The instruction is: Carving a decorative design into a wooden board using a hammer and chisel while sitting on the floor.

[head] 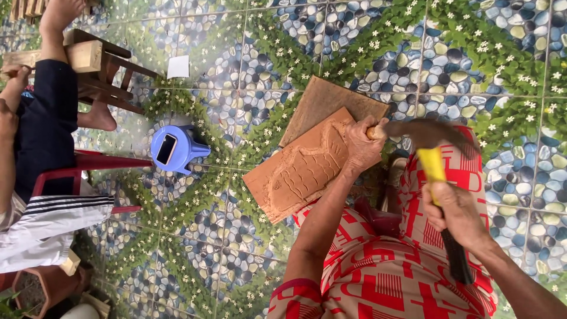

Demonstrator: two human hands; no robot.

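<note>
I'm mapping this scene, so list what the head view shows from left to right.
Another person's dark sleeve → white paper square → small blue plastic stool → carved wooden relief panel → left hand gripping a chisel handle → yellow-handled hammer in the right hand.

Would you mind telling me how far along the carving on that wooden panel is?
A fish shape with ridged scale lines already stands out on the wooden panel. In hand: the left hand holds a chisel at the panel's upper edge, and the right hand holds a hammer, blurred, above it. The margins beside the fish look plain, so finer work seems left.
</note>
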